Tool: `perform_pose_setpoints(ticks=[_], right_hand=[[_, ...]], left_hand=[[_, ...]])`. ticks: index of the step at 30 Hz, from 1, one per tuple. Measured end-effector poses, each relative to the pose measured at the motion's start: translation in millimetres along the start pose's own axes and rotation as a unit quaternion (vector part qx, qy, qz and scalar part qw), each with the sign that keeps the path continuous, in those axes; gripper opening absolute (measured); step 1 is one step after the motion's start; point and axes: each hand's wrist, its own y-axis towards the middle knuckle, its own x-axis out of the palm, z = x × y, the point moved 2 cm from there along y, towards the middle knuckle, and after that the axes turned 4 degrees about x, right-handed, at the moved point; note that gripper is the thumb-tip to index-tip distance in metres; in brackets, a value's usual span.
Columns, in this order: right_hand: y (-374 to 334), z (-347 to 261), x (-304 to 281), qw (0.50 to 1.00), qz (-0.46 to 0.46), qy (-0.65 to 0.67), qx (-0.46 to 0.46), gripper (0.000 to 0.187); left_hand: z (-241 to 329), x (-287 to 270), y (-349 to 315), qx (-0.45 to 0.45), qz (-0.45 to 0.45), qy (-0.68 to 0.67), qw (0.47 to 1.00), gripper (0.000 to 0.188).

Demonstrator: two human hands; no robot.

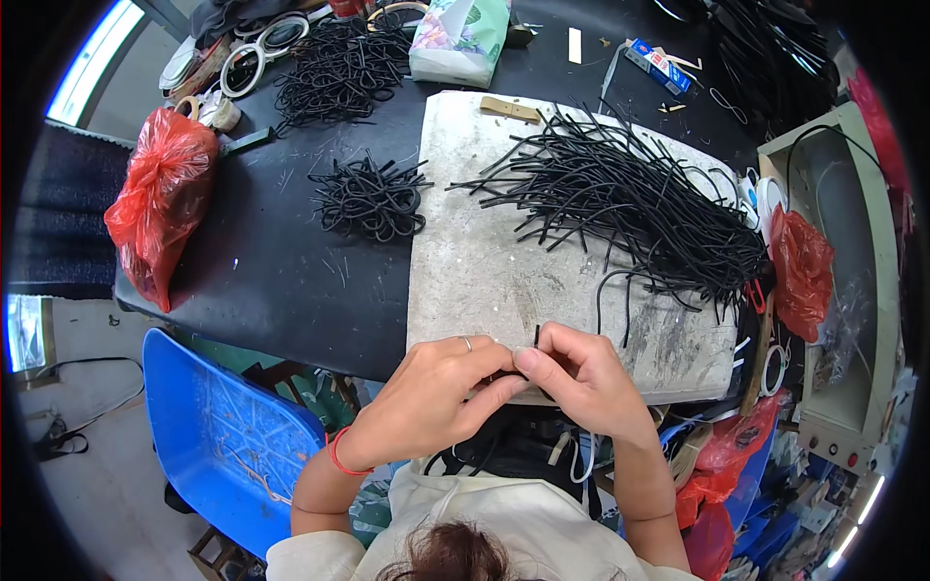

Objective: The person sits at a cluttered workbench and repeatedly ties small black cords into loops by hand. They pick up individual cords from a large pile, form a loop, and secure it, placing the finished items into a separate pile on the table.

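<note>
Close together at the front edge of a worn whitish board (475, 281), my two hands pinch a short black cord (537, 335), mostly hidden by the fingers. My left hand (450, 382) is closed, thumb against fingertips. Thumb and curled fingers of my right hand (581, 378) grip the same cord, and one end sticks up above them. Beyond them on the board lies a big heap of straight black cords (620, 203). Left of the board sits a small pile of looped black cords (370, 198), with a larger looped pile (344, 73) farther back.
A red plastic bag (160, 194) stands at the table's left. Rolls of tape (242, 70), a tissue pack (460, 39) and a small blue box (659, 66) are at the back. A blue plastic tub (232, 426) sits below left; a pale metal cabinet (838, 426) stands right.
</note>
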Motion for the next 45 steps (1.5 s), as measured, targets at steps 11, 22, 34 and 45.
perform_pose_setpoints(ticks=[11, 22, 34, 45], right_hand=[[3.6, 10.6, 6.4, 0.971, 0.131, 0.178, -0.091, 0.031], [5.6, 5.4, 4.1, 0.949, 0.283, 0.058, -0.123, 0.028], [-4.8, 0.4, 1.1, 0.963, 0.085, 0.250, -0.054, 0.012], [-2.7, 0.3, 1.3, 0.962, 0.148, 0.206, -0.102, 0.016]], left_hand=[[-13.7, 34.8, -7.2, -0.079, 0.111, -0.311, 0.940, 0.014], [-9.8, 52.6, -11.3, -0.054, 0.172, -0.205, 0.962, 0.013], [-20.2, 38.2, -2.3, -0.041, 0.212, -0.266, 0.939, 0.013], [-7.5, 38.2, 10.8, -0.045, 0.283, -0.258, 0.922, 0.015]])
